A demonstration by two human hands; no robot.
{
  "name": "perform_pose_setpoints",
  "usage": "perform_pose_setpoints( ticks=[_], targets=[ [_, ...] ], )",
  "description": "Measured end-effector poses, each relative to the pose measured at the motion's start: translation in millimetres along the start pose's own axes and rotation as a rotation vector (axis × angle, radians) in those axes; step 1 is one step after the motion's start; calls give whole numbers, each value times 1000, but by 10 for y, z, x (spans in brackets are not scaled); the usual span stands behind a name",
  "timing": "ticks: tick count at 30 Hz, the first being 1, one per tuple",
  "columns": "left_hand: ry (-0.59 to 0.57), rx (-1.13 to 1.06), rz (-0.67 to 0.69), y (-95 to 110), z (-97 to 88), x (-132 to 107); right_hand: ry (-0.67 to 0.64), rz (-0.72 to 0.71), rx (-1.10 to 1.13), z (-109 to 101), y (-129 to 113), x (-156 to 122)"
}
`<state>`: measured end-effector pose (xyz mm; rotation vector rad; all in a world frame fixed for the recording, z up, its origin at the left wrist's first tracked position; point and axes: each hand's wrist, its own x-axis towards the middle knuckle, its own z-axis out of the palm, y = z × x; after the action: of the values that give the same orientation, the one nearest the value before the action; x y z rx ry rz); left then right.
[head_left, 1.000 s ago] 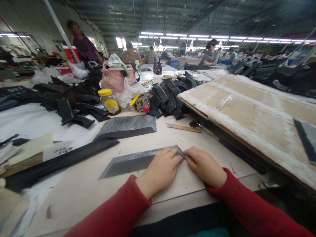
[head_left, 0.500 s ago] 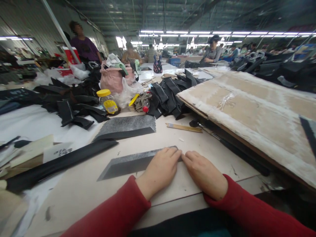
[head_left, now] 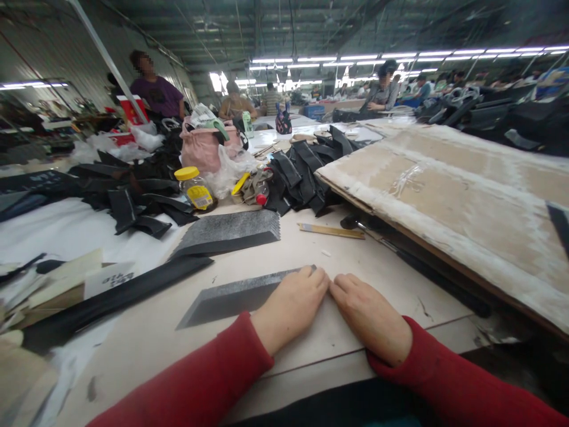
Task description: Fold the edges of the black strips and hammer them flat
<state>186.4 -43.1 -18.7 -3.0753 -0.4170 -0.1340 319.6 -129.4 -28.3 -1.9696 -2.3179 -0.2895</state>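
A long grey pointed strip [head_left: 231, 296] lies flat on the pale worktable [head_left: 355, 261] in front of me. My left hand [head_left: 291, 308] rests on the strip's right end, fingers curled down and pressing on it. My right hand [head_left: 371, 317] sits right beside it, fingertips bent and meeting the left fingertips at the strip's end, which the hands hide. Both arms wear red sleeves.
A stack of grey pieces [head_left: 231, 231] and a long black strip [head_left: 115, 299] lie to the left. Behind are a wooden ruler [head_left: 331, 230], a yellow-lidded jar [head_left: 195, 187], a pink bag [head_left: 204, 145] and piles of black pieces [head_left: 306, 172]. A large worn board [head_left: 444, 190] slopes at right. People work farther back.
The raised right tip of the grey strip has been pressed flat and is now covered by my hands. Both hands stayed close together on that end.
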Motion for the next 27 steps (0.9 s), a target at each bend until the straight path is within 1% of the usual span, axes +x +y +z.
perform_pose_setpoints(
  ticks=[6, 14, 19, 21, 23, 25, 27],
  targets=[
    [6, 19, -40, 14, 60, 7, -28, 3, 2, -22, 5, 9],
    [-10, 28, -85, -58, -44, 44, -101, 20, 5, -72, -3, -19],
    [12, -18, -121, -152, -59, 41, -136, 62, 61, -123, 17, -78],
    [40, -55, -137, -212, -41, 48, -174, 69, 113, -169, 80, -82],
    [73, -127, -158, -281, -4, 57, -217, 65, 223, -220, 177, -44],
    [114, -220, -193, -346, 48, 61, -242, 80, 361, -255, 280, 50],
    [158, -293, -248, -390, 102, 52, -258, 124, 487, -256, 351, 198]
  ],
)
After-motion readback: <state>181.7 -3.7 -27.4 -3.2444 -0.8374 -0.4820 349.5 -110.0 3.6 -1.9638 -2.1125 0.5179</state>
